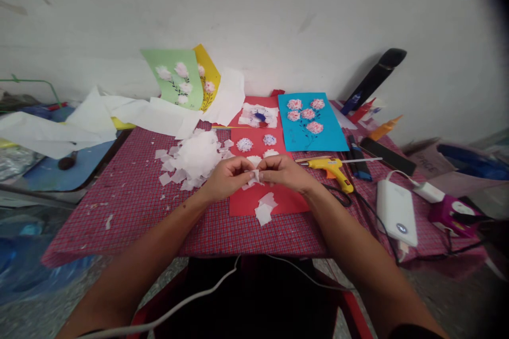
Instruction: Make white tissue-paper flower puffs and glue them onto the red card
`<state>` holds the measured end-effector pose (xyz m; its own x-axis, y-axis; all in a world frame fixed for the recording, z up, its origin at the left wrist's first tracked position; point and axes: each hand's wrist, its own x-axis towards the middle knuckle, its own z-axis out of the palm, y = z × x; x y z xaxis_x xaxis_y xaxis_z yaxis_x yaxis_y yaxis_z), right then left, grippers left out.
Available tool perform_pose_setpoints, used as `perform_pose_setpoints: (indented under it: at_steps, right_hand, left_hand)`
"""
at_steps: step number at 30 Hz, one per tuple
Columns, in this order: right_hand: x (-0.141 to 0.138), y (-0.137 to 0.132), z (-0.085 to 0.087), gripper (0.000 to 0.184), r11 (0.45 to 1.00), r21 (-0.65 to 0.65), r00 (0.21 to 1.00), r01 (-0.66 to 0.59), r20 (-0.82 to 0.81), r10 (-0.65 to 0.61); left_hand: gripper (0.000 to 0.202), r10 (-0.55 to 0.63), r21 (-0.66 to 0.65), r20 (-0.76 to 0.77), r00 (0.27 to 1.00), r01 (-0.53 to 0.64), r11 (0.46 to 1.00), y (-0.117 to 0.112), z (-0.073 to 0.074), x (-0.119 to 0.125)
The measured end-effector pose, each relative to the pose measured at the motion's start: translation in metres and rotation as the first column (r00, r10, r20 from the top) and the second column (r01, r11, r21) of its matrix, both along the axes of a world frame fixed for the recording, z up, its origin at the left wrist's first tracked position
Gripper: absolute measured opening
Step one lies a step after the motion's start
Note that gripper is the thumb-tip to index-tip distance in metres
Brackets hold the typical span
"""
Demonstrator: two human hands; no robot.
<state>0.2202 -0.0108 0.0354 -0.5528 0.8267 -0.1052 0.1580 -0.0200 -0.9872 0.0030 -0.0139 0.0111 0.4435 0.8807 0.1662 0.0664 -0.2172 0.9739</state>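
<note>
Both hands meet over a red card sheet (254,198) on the checked tablecloth. My left hand (227,175) and my right hand (281,169) are closed, pinching a small piece of white tissue paper (253,179) between their fingertips. More white tissue scraps (264,208) lie on the red sheet just below the hands. Two small tissue flowers (245,144) sit on the sheet behind them. A heap of white tissue squares (194,159) lies just left of my left hand.
A blue card with pink tissue flowers (310,122) lies behind right. A yellow glue gun (333,169), a white power bank (396,212) and cables sit right. Green and yellow flower cards (177,78) lean on the wall; white paper sheets (91,116) spread left.
</note>
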Motion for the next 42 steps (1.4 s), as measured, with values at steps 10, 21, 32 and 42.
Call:
perform_pose_setpoints:
  at_steps: [10, 21, 32, 42]
  right_hand:
    - [0.0026, 0.0006, -0.0002, 0.02, 1.0, -0.004, 1.0, -0.01, -0.02, 0.01]
    - [0.0012, 0.0005, -0.0029, 0.019, 1.0, -0.001, 1.0, 0.018, 0.012, -0.018]
    - [0.0011, 0.0012, -0.0027, 0.019, 1.0, 0.007, 1.0, 0.012, 0.012, -0.012]
    - [-0.0007, 0.0008, -0.0024, 0.019, 0.999, 0.023, 0.999, 0.041, 0.021, -0.041]
  left_hand:
    - [0.014, 0.017, -0.001, -0.01, 1.0, -0.017, 1.0, 0.0017, -0.0024, -0.0005]
    - [0.013, 0.029, 0.02, -0.027, 0.999, -0.029, 0.999, 0.0007, -0.0009, -0.0004]
    - [0.012, 0.037, 0.021, -0.042, 0.998, -0.036, 0.999, 0.0017, -0.0024, -0.0003]
    - [0.011, 0.037, 0.003, -0.045, 0.998, -0.037, 0.999, 0.0014, -0.0029, -0.0003]
